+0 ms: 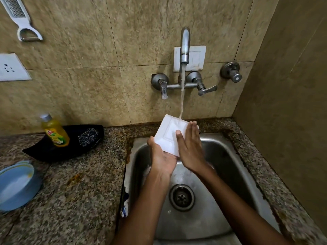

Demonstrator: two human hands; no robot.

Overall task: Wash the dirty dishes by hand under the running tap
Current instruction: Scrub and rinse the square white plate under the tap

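Gripping the white square plate [169,134] by its lower corner, the left hand [161,159] is tilting it over the sink [221,156]. The right hand [190,149] is lying flat and open on its face (plain white, recessed centre). Tap [184,45] water is striking its upper edge.

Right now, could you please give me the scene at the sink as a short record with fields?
dish in hand: white square plate, tilted over the sink
left hand: grips the plate's lower edge
right hand: flat on the plate's face
tap: running, stream lands on the plate's upper edge
counter, left: blue bowls, yellow dish soap bottle, scrubber
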